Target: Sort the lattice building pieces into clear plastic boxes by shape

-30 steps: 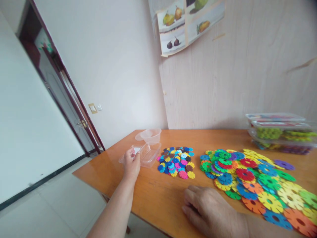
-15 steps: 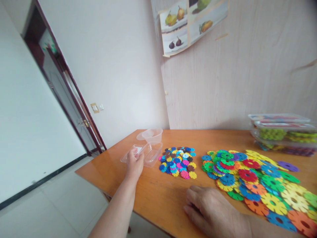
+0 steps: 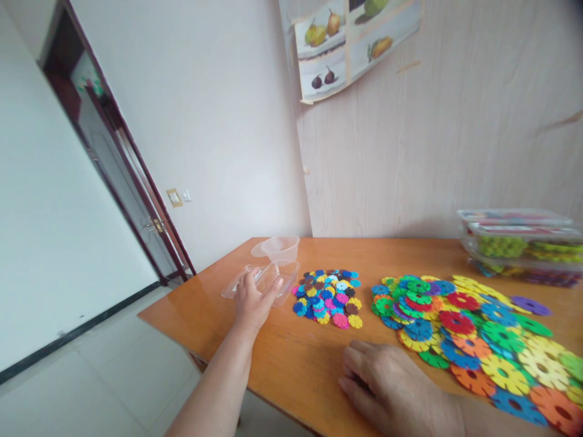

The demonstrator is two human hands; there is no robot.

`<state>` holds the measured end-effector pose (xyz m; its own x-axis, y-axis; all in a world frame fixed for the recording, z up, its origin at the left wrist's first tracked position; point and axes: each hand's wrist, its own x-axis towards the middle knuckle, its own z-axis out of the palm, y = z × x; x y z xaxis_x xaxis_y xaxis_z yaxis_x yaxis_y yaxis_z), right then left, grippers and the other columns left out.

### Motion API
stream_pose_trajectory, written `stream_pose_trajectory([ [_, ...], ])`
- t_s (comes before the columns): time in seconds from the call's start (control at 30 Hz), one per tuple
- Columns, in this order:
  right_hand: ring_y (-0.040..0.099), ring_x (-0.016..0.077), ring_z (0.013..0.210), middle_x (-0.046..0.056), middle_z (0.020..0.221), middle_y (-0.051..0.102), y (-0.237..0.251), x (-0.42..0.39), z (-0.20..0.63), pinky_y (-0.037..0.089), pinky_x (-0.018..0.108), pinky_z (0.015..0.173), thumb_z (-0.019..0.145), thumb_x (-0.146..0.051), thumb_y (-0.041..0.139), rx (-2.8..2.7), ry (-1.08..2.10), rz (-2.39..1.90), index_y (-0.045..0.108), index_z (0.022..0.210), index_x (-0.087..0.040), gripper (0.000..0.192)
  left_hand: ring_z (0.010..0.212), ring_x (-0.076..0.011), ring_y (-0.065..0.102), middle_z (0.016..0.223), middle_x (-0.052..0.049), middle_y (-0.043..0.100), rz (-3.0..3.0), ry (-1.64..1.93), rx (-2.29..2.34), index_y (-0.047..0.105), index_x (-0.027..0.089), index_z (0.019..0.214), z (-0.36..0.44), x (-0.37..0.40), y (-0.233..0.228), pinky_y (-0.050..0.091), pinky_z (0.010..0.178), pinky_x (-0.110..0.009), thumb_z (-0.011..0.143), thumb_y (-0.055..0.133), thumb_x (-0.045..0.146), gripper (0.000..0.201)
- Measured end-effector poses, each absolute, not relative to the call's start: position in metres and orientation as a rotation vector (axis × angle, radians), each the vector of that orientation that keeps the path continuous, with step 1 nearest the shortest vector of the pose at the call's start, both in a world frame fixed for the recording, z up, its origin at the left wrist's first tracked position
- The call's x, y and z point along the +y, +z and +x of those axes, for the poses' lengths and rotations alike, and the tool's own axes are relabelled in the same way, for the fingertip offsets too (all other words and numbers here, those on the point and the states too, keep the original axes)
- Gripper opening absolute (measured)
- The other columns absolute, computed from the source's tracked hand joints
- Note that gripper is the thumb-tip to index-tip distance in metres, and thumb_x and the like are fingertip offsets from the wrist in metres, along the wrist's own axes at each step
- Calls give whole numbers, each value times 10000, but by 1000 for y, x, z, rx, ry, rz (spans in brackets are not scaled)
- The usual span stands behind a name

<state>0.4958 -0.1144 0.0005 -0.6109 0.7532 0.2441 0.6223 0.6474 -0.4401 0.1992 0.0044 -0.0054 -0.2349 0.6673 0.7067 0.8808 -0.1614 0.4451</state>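
Note:
My left hand [image 3: 255,298] reaches over a clear rectangular plastic box [image 3: 288,280] and its lid [image 3: 232,285]. Its thumb and fingers are apart, with nothing seen between them; whether the fingertips touch the plastic I cannot tell. Just right of the box lies a pile of small notched plastic discs [image 3: 328,297] in blue, pink, yellow, brown and black. My right hand [image 3: 387,382] rests on the table with its fingers curled in and no object showing in them. Beside it spreads a heap of larger notched discs [image 3: 464,328] in many colours.
Behind the rectangular box stands a clear round tub [image 3: 283,247] with a lid against it. Filled clear boxes [image 3: 523,246] are stacked at the back right of the wooden table [image 3: 291,358]. Fruit pictures [image 3: 321,57] hang on the wall. The table's left edge drops to a tiled floor.
My left hand has shifted slightly right, from the lid towards the box, and its thumb has spread from the fingers. My right hand and the discs have stayed put.

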Motion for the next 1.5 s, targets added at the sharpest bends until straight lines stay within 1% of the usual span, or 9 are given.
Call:
stream_pose_trajectory([
  [0.27,566,116,666,2,810,644,1,-115,495,322,244,574,885,-246,508,-2460,434,-1107,502,738,-202,153,1262,-325,491,1296,-129,549,-1822,-1220,-1888,517,235,1240,205,1,-3,409,1032,-506,697,681,653,704],
  [0.43,575,120,682,2,815,645,1,-115,495,331,242,585,886,-253,509,-2465,431,-1109,504,738,-203,157,1248,-320,507,1275,-127,567,-1810,-1204,-1919,535,236,1217,206,-1,-1,411,1031,-504,714,662,652,665],
  [0.6,580,116,688,1,818,646,1,-115,496,336,240,587,881,-244,518,-2471,423,-1097,509,745,-202,143,1246,-320,506,1279,-136,569,-1821,-1200,-1927,528,219,1231,207,-2,0,408,1035,-505,719,660,648,681],
  [1.1,576,111,690,-3,820,640,1,-116,496,339,239,590,892,-257,509,-2466,449,-1093,506,748,-203,154,1262,-317,495,1280,-124,571,-1840,-1195,-1933,530,234,1227,207,-1,0,402,1040,-496,732,655,639,652],
  [1.27,577,117,689,5,824,642,2,-116,497,340,244,590,895,-252,503,-2472,429,-1093,512,753,-202,150,1253,-317,504,1259,-112,587,-1844,-1198,-1924,545,245,1209,207,-2,1,393,1044,-492,737,662,620,614],
  [1.5,572,114,677,1,815,643,2,-116,496,334,245,579,888,-236,511,-2476,431,-1091,506,747,-200,145,1248,-328,508,1265,-125,584,-1829,-1172,-1955,552,237,1196,209,-4,3,389,1039,-507,737,649,643,620],
])
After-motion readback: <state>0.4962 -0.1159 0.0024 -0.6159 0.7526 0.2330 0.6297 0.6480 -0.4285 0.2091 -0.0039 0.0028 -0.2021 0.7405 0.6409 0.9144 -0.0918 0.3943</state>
